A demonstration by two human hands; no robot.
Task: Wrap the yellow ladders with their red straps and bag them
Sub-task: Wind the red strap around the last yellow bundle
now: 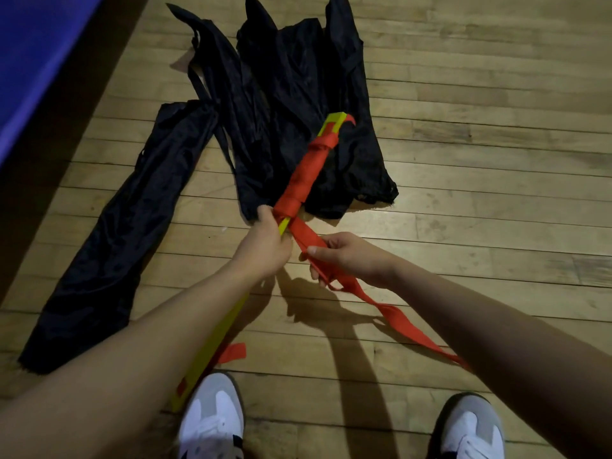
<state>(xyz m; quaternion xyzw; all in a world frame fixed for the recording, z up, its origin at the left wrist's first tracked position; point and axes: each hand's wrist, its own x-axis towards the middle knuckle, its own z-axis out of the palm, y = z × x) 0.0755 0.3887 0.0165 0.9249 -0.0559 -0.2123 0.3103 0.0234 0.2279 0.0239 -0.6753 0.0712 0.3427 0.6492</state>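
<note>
Two white and grey shoes (212, 415) stand at the bottom edge of the view on the wooden floor (480, 160), one under each forearm, and both point forward. At the far left a blue mat (36, 54) covers the upper corner of the floor. To the right of it several black bags (139, 207) lie flat on the boards; one long bag stretches from the lower left toward the centre, and the others are spread in a loose pile further back. Over this pile a yellow ladder (212, 346) is held tilted, with its far end raised above the bags and its near end beside the left shoe. The upper half of the ladder is covered by turns of a red strap (299, 180), and only the yellow tip shows above the wrapping. The left hand (263, 243) grips the ladder just below the wrapped part, with the fingers curled tight round it. Just beside it, the right hand (346, 256) pinches the loose part of the strap between thumb and fingers. From this hand the free tail of the strap runs down to the right, twisted, and passes under the right forearm. A short red strap end (233, 352) lies on the floor near the lower part of the ladder.
</note>
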